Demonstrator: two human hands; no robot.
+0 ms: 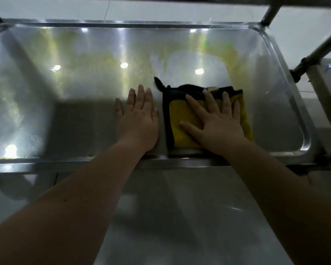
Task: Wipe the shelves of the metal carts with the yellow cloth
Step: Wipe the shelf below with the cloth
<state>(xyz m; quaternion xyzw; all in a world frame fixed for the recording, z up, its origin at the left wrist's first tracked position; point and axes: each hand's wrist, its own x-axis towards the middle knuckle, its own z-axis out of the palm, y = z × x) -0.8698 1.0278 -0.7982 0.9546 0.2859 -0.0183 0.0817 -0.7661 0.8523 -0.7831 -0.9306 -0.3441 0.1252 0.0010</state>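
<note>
Yellow cloth [177, 111], black-edged, folded, laid flat on metal shelf [46, 92], right of frame centre. Pressed from above by right hand [218, 127]; grip apart, fingers spread straight. Left hand [139, 119] laid flat on bare shelf just left of cloth, grip apart. Cart post [270, 13] seen upper right. Front rim crossed by both forearms.

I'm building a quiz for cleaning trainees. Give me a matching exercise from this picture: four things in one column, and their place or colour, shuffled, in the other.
Things
1. left hand
2. right hand
3. cloth
4. cart post

Place or colour
a. yellow with a dark edge
b. rises at the far right corner of the shelf
c. flat on bare shelf metal
d. flat on the cloth

Pairs: 1-c, 2-d, 3-a, 4-b
</note>
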